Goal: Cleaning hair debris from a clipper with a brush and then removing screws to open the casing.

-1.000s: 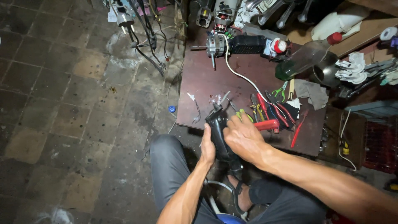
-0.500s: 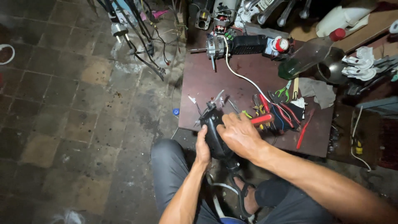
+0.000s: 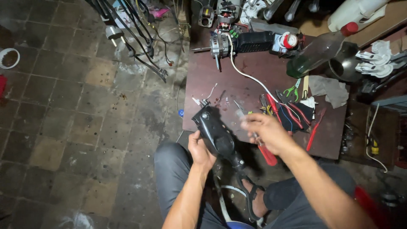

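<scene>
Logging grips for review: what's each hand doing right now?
Left hand: closed around the black appliance housing.
Right hand: closed on a red-handled tool.

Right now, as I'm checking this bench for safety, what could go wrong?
The black plastic tool housing rests only in the left hand, off the brown table's edge, so it may slip. The right hand pinches a thin metal tool, blurred, which could jab. Loose wires nearby may snag.
</scene>
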